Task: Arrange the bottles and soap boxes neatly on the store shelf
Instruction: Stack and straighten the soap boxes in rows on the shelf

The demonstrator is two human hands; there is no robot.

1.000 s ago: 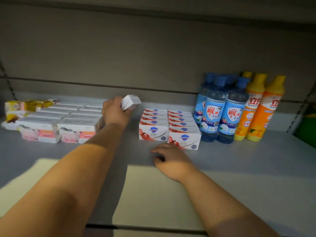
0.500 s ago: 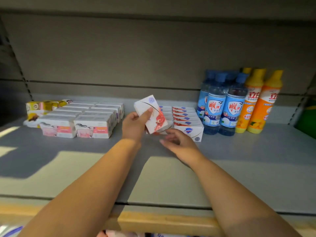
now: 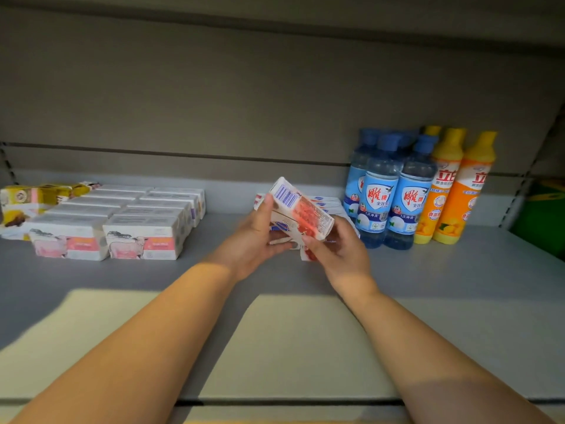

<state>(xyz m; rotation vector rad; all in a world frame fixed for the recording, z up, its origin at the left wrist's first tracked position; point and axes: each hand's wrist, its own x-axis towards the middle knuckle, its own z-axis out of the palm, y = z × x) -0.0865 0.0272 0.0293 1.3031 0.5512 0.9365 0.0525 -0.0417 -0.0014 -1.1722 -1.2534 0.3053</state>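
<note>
A white and red soap box (image 3: 301,209) is held tilted above the grey shelf (image 3: 458,280), its barcode end up. My left hand (image 3: 255,241) grips its left end with the thumb on top. My right hand (image 3: 334,249) holds its lower right end. Behind the hands lies a stack of the same red and white soap boxes (image 3: 325,205), mostly hidden. Pink and white soap boxes (image 3: 122,221) stand in rows at the left. Blue bottles (image 3: 391,191) and orange bottles (image 3: 458,185) stand upright at the right.
Yellow soap packs (image 3: 27,203) lie at the far left by the back wall. A green object (image 3: 541,215) sits beyond the shelf's right upright. The shelf's front edge (image 3: 290,402) runs below my forearms.
My left hand brought the soap box from the back of the shelf toward me. My right hand rose off the shelf and took hold of the box, which turned barcode side up.
</note>
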